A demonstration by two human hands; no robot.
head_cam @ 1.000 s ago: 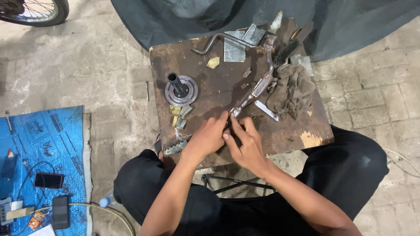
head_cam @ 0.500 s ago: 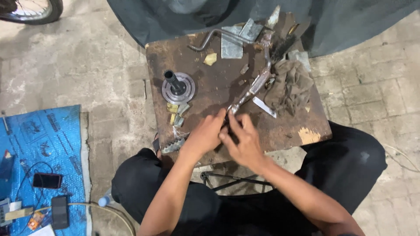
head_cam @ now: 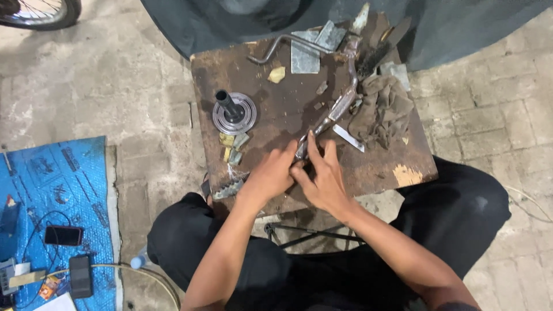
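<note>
A long bent metal lever [head_cam: 340, 106] lies diagonally across a small rusty work table [head_cam: 276, 106]. Both hands meet at its near end. My left hand [head_cam: 271, 173] cups that end from the left, fingers curled over it. My right hand [head_cam: 324, 173] grips the same end from the right, one finger stretched up along the shaft. What sits between the palms is hidden. A round ribbed metal disc with a black upright shaft [head_cam: 233, 112] stands to the left of the hands.
A grey-brown rag [head_cam: 383, 106], flat metal pieces [head_cam: 314, 46], a thin bent rod [head_cam: 276, 46] and small brass-coloured bits [head_cam: 232, 144] lie on the table. A blue mat [head_cam: 52, 201] with phones and cables lies on the brick floor at left. A wheel [head_cam: 40, 11] shows top left.
The hands stay on the lever's near end with only small finger shifts. The view has drifted slightly.
</note>
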